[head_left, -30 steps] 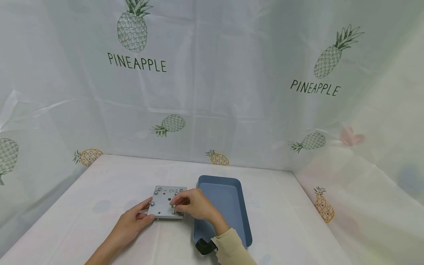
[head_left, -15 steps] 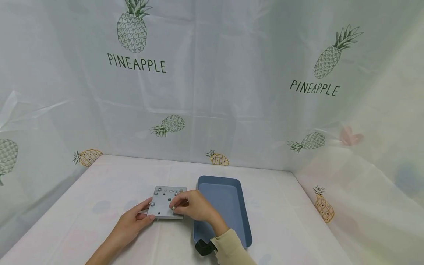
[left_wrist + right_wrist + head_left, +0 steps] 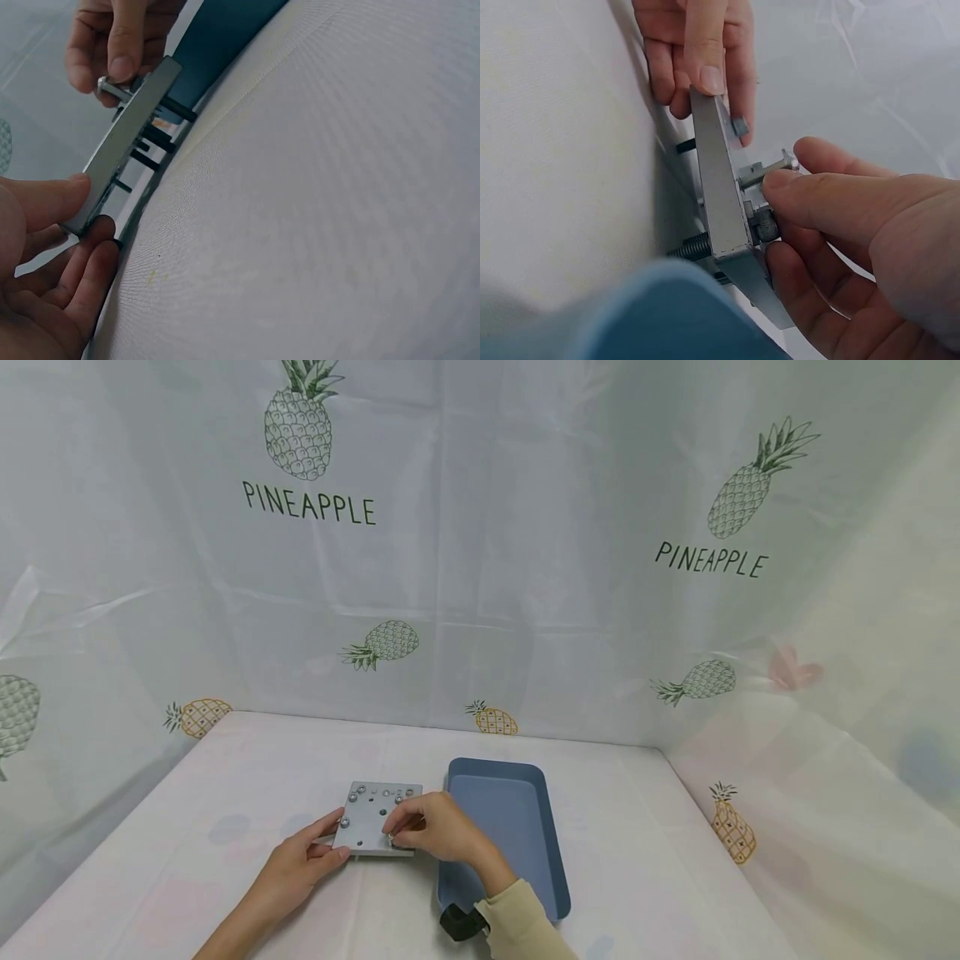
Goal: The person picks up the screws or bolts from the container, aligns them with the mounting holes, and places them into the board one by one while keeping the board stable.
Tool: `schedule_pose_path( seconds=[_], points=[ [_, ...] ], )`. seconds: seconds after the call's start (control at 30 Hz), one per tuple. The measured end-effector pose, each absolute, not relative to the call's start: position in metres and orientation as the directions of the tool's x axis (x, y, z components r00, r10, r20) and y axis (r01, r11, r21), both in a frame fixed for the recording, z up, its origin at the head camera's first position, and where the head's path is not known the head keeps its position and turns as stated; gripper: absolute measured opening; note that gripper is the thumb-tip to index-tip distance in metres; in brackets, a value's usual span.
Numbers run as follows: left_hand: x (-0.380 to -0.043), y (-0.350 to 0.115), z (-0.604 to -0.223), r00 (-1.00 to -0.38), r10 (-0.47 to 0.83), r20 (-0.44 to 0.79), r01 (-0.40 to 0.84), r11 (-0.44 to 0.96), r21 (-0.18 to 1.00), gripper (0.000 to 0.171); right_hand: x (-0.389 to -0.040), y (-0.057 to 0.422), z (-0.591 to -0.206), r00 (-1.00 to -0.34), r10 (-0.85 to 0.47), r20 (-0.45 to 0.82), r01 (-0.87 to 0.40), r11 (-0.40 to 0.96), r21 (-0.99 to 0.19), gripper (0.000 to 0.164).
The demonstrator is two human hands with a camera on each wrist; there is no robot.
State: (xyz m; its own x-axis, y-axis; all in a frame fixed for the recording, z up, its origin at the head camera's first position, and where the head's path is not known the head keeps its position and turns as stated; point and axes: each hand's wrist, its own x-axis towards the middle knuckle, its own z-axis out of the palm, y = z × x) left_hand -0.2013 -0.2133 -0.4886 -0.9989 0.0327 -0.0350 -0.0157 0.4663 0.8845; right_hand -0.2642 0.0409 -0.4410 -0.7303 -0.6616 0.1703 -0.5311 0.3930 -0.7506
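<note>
A silver metal plate (image 3: 365, 827) with holes and several bolts in its top face is raised on bolt shanks (image 3: 155, 137) that stick out below. My left hand (image 3: 296, 868) pinches the plate's left edge, thumb above and fingers below, as the left wrist view shows. Over the plate's near right part, my right hand (image 3: 435, 828) pinches a bolt (image 3: 769, 172) between thumb and fingertips. That bolt stands out from the top face, its threaded shank partly showing and its lower end at the plate. Another bolt head (image 3: 765, 225) sits beside my right fingers.
A blue tray (image 3: 551, 827) lies right of the plate, beneath my right forearm. Its rim (image 3: 682, 292) comes close in the right wrist view. A black device (image 3: 462, 922) is at my right sleeve (image 3: 521, 922). Pineapple-printed curtain (image 3: 480, 568) surrounds the white-covered table (image 3: 637, 843).
The bolt in my right fingers appears lower toward the plate and slightly left. My right hand has shifted only a little. Left hand, plate and tray stay put.
</note>
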Motion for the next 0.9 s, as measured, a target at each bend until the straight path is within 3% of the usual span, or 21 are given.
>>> schedule_pose_path(
  seconds=[0.63,0.9],
  points=[
    [-0.201,-0.215,-0.492,-0.998,0.031,-0.055,-0.032,0.497,0.867,0.079,-0.259,0.070,-0.420,-0.748,-0.636,0.192,-0.528,0.395,-0.752,0.019],
    [-0.196,-0.228,-0.486,-0.999,0.031,-0.010,0.010,0.588,0.808,0.078,-0.268,0.119,-0.400,-0.765,-0.608,0.210,-0.575,0.500,-0.647,0.023]
  ],
)
